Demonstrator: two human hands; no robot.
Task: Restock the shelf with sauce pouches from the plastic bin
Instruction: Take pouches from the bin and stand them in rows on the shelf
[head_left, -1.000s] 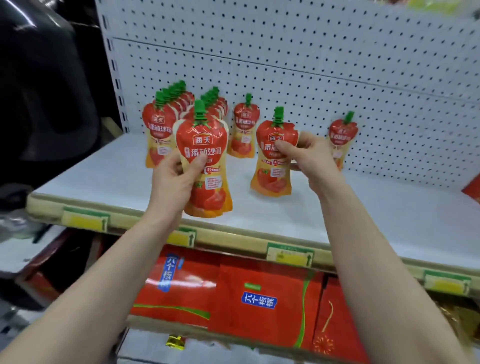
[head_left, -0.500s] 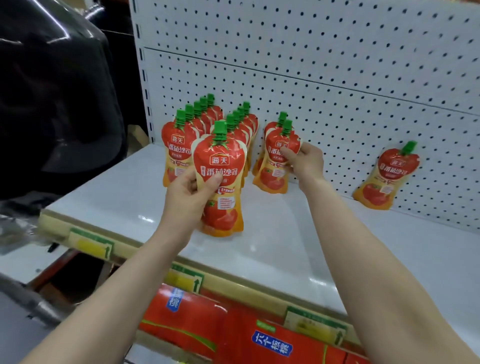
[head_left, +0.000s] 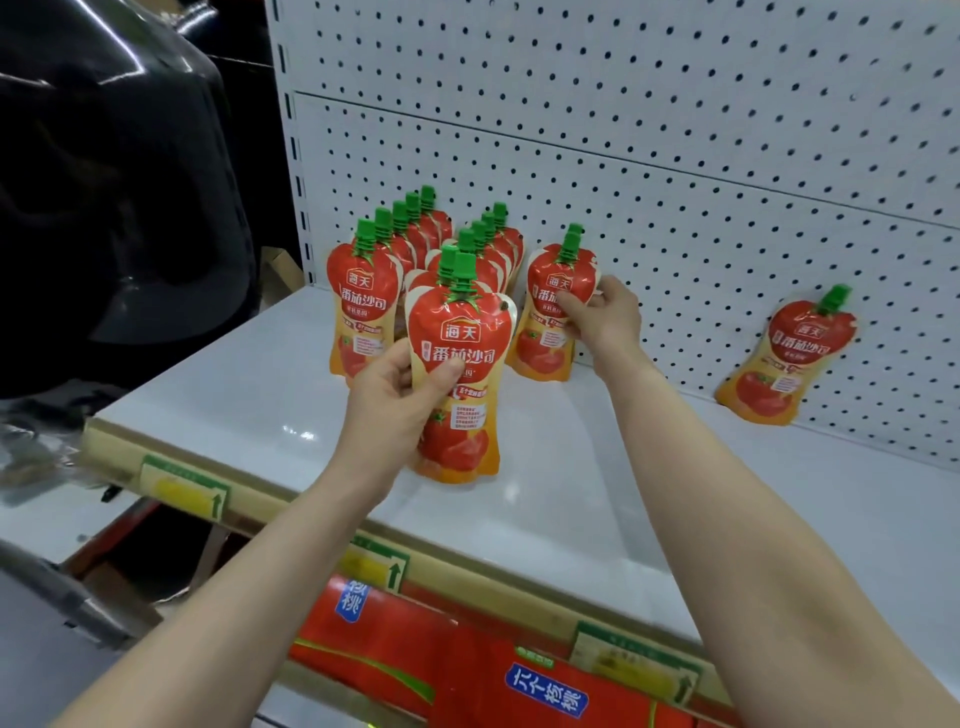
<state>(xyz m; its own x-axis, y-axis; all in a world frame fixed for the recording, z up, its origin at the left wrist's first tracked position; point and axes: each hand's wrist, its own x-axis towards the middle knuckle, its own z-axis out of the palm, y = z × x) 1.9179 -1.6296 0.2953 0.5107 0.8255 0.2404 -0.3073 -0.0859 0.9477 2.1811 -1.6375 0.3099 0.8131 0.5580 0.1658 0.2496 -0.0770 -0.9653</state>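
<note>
My left hand (head_left: 396, 401) grips a red and yellow tomato sauce pouch (head_left: 460, 384) with a green cap, held upright just above the white shelf (head_left: 597, 483). My right hand (head_left: 602, 314) holds a second pouch (head_left: 551, 317) standing in front of another near the pegboard. Two rows of several pouches (head_left: 415, 249) stand behind, at the shelf's left. A lone pouch (head_left: 787, 358) leans against the pegboard on the right. The plastic bin is out of sight.
A white pegboard (head_left: 675, 156) backs the shelf. Yellow price tags (head_left: 182, 488) line the shelf's front edge. Red cartons (head_left: 467, 670) fill the shelf below. A large black rounded object (head_left: 104, 182) sits to the left.
The view has shifted left and closer. My right hand has moved its pouch back into line in front of the third-row pouch. My left hand keeps its pouch in front of the second row.
</note>
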